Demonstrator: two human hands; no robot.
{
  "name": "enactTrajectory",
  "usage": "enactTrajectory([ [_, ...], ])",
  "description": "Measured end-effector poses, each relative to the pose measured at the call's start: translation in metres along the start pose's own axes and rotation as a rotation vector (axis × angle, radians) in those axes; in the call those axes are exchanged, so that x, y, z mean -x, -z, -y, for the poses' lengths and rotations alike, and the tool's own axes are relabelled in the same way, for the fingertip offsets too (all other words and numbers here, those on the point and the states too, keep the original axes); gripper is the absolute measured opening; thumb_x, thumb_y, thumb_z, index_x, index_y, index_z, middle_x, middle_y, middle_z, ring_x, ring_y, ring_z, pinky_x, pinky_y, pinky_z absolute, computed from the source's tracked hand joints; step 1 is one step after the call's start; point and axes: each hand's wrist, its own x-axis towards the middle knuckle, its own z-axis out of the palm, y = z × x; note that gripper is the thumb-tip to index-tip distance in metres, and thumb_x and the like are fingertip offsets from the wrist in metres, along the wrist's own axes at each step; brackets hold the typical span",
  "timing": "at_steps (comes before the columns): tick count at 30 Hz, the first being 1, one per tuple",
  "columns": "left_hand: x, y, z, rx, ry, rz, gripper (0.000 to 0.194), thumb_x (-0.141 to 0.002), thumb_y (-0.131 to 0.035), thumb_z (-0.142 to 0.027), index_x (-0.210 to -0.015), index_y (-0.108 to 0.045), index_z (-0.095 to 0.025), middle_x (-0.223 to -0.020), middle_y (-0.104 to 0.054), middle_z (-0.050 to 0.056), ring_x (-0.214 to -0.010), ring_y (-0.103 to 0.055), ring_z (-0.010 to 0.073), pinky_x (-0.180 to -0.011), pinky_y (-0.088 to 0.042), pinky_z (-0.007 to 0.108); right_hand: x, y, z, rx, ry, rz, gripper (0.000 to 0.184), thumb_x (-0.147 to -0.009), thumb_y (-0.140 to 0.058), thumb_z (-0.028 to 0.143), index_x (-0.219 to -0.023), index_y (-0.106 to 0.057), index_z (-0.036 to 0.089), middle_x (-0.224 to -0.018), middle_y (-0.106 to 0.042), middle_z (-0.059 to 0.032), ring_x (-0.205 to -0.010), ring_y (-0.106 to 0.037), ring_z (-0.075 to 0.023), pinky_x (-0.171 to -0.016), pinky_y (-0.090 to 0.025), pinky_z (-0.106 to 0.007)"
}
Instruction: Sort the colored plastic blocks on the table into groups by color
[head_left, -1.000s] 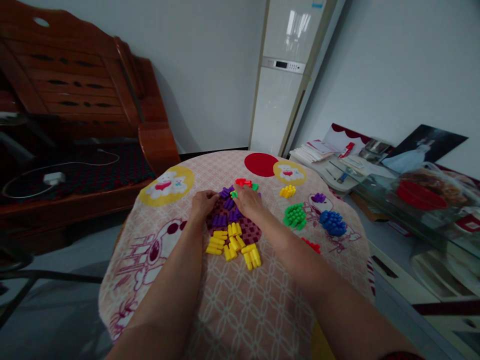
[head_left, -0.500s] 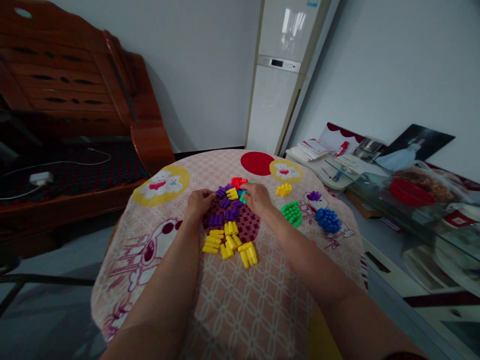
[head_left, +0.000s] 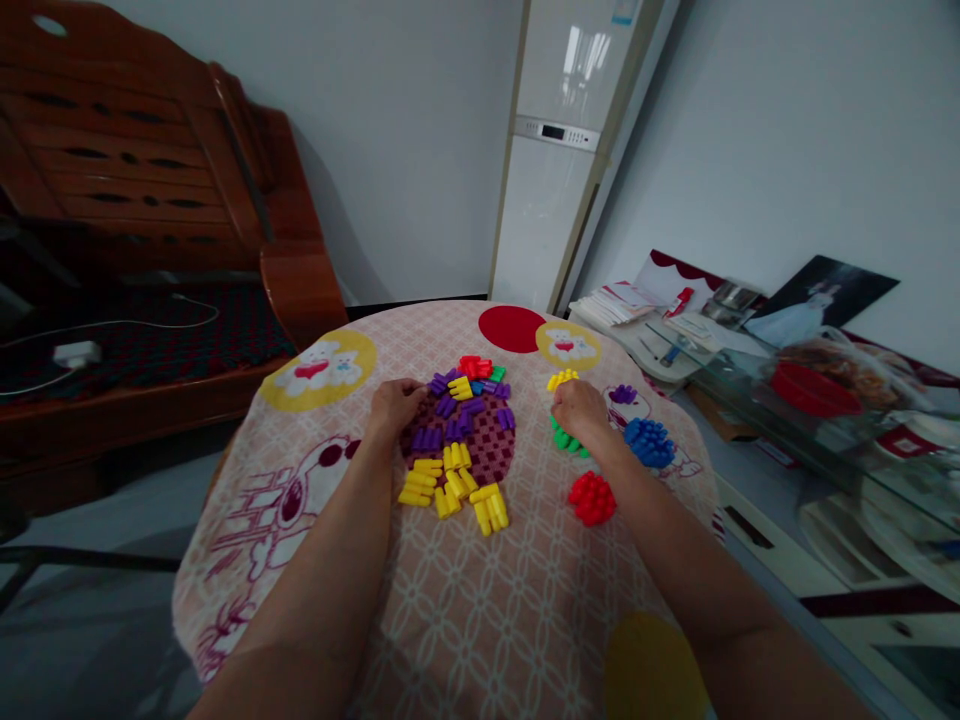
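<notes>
My left hand [head_left: 395, 408] rests at the left side of a loose pile, fingers drawn together by the purple plastic pegs [head_left: 427, 439]; whether a piece is between them is hidden. My right hand [head_left: 581, 410] is closed over a green peg cluster [head_left: 566, 438], partly covering it; its fingertips are out of sight. In the pile lie red pegs [head_left: 475, 367], a green peg piece [head_left: 497, 373] and a small yellow piece [head_left: 460, 388]. Nearer me are several yellow peg pieces [head_left: 491, 510].
Sorted clusters stand on the right: yellow [head_left: 562, 379], purple [head_left: 622, 394], blue [head_left: 649, 443] and red [head_left: 592, 498]. A patterned cloth [head_left: 450, 620] covers the round table. A glass-topped cabinet [head_left: 720, 360] with clutter is beyond its right edge, a wooden bench [head_left: 300, 300] to the left.
My right hand has moved right, from the top of the pile to the green cluster. The red cluster, earlier behind my forearm, now shows. My left hand has stayed by the pile.
</notes>
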Motion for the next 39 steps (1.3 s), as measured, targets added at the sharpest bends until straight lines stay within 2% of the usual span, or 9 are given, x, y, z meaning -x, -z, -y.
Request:
enactTrajectory([
  [5,0.002,0.003,-0.003,-0.047,-0.004,-0.011,0.029,-0.081,-0.060,-0.035,-0.095,-0.077,-0.016,-0.074,-0.075,0.006,-0.063,-0.065,0.0167,-0.062,-0.045,0.024,0.000,-0.004,0.000,0.058,0.000,0.030,0.026,-0.086,-0.055,0.015,-0.099,-0.077,0.014,-0.102,-0.075,-0.0177,-0.101,-0.070,-0.0277,-0.083,-0.051,-0.033],
  [8,0.003,0.003,-0.005,-0.059,-0.008,-0.015,0.028,-0.082,-0.059,-0.035,-0.094,-0.077,-0.017,-0.072,-0.074,0.005,-0.064,-0.065,0.0169,-0.062,-0.045,0.024,-0.004,-0.002,0.007,0.034,0.027,-0.027,0.025,-0.089,-0.054,0.022,-0.099,-0.076,0.015,-0.102,-0.075,-0.0165,-0.103,-0.069,-0.0281,-0.083,-0.051,-0.033],
  [14,0.003,0.002,-0.002,-0.023,-0.015,-0.005,0.027,-0.082,-0.059,-0.034,-0.093,-0.077,-0.017,-0.069,-0.074,0.005,-0.067,-0.067,0.0181,-0.062,-0.046,0.024,-0.031,-0.006,0.048,-0.121,0.169,-0.127,0.033,-0.097,-0.043,0.026,-0.114,-0.069,0.015,-0.115,-0.071,-0.0151,-0.111,-0.065,-0.0249,-0.094,-0.047,-0.033],
  [18,0.003,0.002,-0.001,0.016,-0.002,-0.002,0.026,-0.082,-0.059,-0.034,-0.093,-0.077,-0.017,-0.071,-0.074,0.004,-0.067,-0.068,0.0178,-0.063,-0.047,0.024,-0.062,-0.020,0.077,-0.195,0.250,-0.073,0.038,-0.098,-0.039,0.019,-0.128,-0.061,0.012,-0.128,-0.066,-0.0168,-0.119,-0.061,-0.0237,-0.101,-0.043,-0.031],
  [22,0.003,0.002,-0.002,0.008,0.004,0.000,0.024,-0.083,-0.059,-0.033,-0.091,-0.077,-0.018,-0.069,-0.073,0.005,-0.068,-0.068,0.0178,-0.064,-0.048,0.024,-0.087,-0.032,0.094,-0.235,0.267,-0.007,0.046,-0.096,-0.039,0.011,-0.141,-0.048,0.008,-0.145,-0.054,-0.0192,-0.131,-0.053,-0.0220,-0.107,-0.039,-0.028],
  [25,0.005,0.003,-0.004,0.019,-0.005,0.003,0.024,-0.083,-0.059,-0.032,-0.091,-0.077,-0.018,-0.068,-0.073,0.004,-0.068,-0.068,0.0178,-0.065,-0.048,0.024,-0.093,-0.035,0.098,-0.239,0.277,0.037,0.043,-0.094,-0.047,0.013,-0.136,-0.055,0.009,-0.137,-0.061,-0.0186,-0.124,-0.058,-0.0217,-0.102,-0.042,-0.026],
  [29,0.006,0.003,-0.005,0.051,0.005,0.012,0.024,-0.082,-0.059,-0.032,-0.091,-0.077,-0.018,-0.070,-0.074,0.004,-0.066,-0.068,0.0172,-0.064,-0.049,0.024,-0.083,-0.033,0.098,-0.228,0.267,0.073,0.029,-0.091,-0.053,0.017,-0.115,-0.069,0.012,-0.119,-0.071,-0.0162,-0.114,-0.065,-0.0215,-0.092,-0.045,-0.023],
  [34,0.003,0.002,-0.003,0.018,-0.008,-0.007,0.027,-0.081,-0.061,-0.034,-0.094,-0.077,-0.017,-0.070,-0.074,0.005,-0.068,-0.068,0.0185,-0.065,-0.048,0.025,-0.050,-0.019,0.090,-0.135,0.181,0.066,0.031,-0.085,-0.056,0.011,-0.110,-0.074,0.014,-0.116,-0.073,-0.0151,-0.113,-0.066,-0.0226,-0.091,-0.048,-0.025],
  [39,0.004,0.002,-0.004,0.026,-0.008,0.002,0.026,-0.081,-0.060,-0.034,-0.092,-0.077,-0.017,-0.072,-0.074,0.005,-0.064,-0.067,0.0172,-0.062,-0.047,0.024,-0.021,0.004,0.055,-0.246,0.174,-0.038,0.026,-0.079,-0.063,0.012,-0.097,-0.079,0.021,-0.109,-0.076,-0.0060,-0.107,-0.068,-0.0200,-0.091,-0.049,-0.025],
])
